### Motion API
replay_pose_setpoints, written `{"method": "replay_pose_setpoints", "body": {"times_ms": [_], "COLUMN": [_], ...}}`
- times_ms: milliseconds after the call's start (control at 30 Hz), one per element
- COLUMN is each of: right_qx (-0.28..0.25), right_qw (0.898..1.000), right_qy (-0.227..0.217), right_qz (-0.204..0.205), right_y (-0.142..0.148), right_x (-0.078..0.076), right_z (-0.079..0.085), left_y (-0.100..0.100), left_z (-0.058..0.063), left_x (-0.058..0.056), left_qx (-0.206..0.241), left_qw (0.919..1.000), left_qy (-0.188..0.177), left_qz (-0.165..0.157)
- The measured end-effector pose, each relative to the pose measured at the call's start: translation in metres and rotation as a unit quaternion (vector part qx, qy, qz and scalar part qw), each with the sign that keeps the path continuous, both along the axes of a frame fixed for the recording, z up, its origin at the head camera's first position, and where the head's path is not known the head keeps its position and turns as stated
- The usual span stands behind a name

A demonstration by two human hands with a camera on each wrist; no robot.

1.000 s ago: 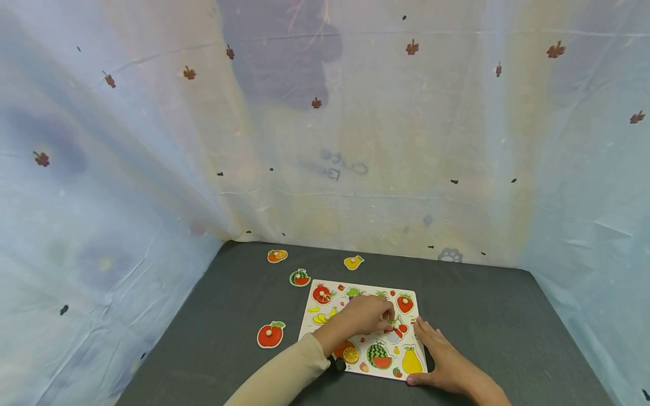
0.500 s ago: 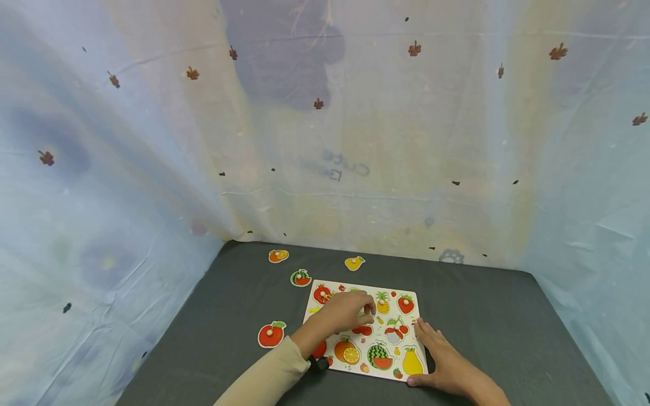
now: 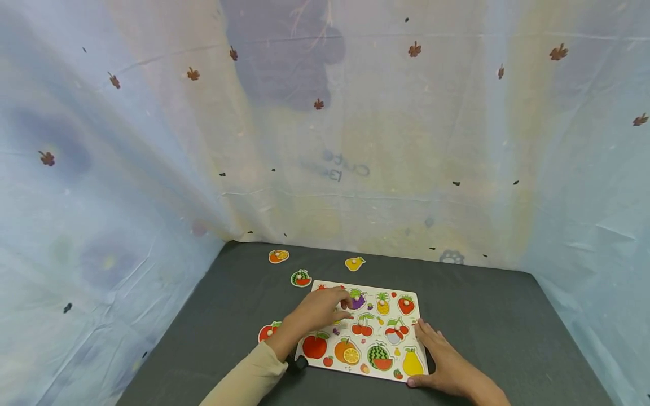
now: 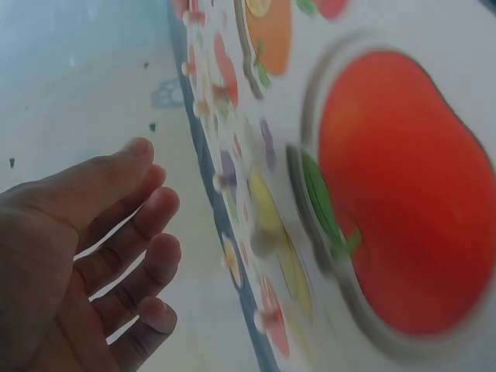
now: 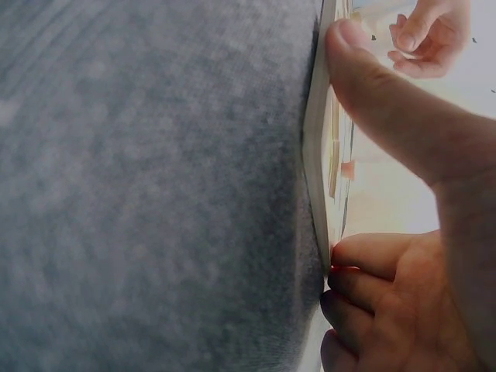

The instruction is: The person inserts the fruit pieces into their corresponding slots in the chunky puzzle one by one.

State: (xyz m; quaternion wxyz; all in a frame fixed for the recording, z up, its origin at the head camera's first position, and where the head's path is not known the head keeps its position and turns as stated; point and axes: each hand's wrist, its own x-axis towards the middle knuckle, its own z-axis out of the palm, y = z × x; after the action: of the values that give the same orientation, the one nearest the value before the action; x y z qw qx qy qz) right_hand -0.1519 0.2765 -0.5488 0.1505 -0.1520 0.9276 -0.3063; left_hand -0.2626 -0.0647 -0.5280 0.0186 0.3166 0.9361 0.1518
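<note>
Hovering over the fruit puzzle board (image 3: pixel 345 330) on the desk (image 3: pixel 492 321) with the left hand (image 3: pixel 317 309) loosely parted; touching the board's right edge with the right hand (image 3: pixel 444 362) spread wide

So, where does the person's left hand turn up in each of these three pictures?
Head: left hand at lower middle, in front of the left part of the white fruit board.
Left wrist: left hand at lower left, large, holding nothing.
Right wrist: left hand near the top right corner, small, beyond the other hand's thumb.
Shared landmark: the white fruit board, upper right in the left wrist view, seen edge-on in the right wrist view.
</note>
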Motion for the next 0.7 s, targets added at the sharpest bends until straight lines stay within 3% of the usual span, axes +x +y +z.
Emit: {"method": "replay_pose_setpoints", "body": {"times_ms": [400,700], "right_qx": [-0.002,-0.001], "right_qw": [1.0,1.0], "right_qy": [-0.005,-0.009], "right_qz": [0.001,-0.001], "right_y": [0.001,0.001], "right_x": [0.0,-0.001], "right_z": [0.001,-0.001], "left_y": [-0.044,-0.074], "left_z": [0.003,0.007], "left_x": [0.003,0.01], "left_qx": [-0.006,0.001], "left_qw": [0.9995,0.9988], "left_qy": [0.023,0.015], "left_qz": [0.021,0.046]}}
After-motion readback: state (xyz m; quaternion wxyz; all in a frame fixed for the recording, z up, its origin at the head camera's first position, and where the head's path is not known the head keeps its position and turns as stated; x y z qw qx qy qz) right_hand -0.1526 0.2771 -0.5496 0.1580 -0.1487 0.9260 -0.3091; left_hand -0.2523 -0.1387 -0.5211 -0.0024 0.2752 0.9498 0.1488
